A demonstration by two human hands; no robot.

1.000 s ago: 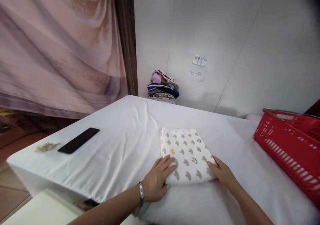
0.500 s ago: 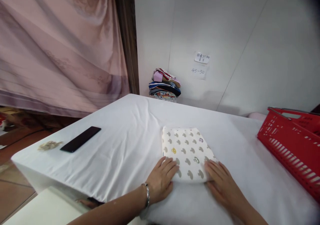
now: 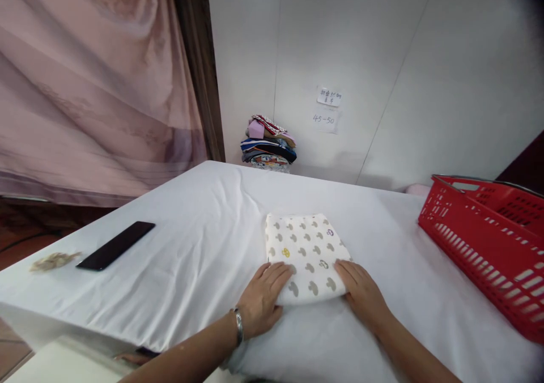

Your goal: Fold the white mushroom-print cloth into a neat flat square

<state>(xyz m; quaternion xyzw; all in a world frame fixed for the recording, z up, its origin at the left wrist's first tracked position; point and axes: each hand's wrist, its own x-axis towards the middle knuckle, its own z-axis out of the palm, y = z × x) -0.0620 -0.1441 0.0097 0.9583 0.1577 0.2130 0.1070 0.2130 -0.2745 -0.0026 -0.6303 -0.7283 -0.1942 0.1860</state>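
A folded white cloth (image 3: 310, 252) lies on the table, printed with grey mushrooms, one of them yellow. On its near left corner rests my left hand (image 3: 263, 295), fingers stretched flat over the fabric and thumb off the near edge; a silver bracelet (image 3: 238, 326) circles that wrist. My right hand (image 3: 365, 292) touches the near right corner, its fingers extended on top and its thumb mostly hidden. Neither hand lifts the cloth.
A white sheet (image 3: 204, 230) with creases covers the table. To the right stands a red plastic basket (image 3: 476, 258). A black phone-like slab (image 3: 117, 247) and a beige tangled bundle (image 3: 55, 261) lie left. Folded fabrics (image 3: 270, 142) are stacked beyond the far edge, near the wall.
The view has shifted right, so most things appear farther left. My right hand has moved slightly along the cloth's right corner; my left hand stays on the left corner.
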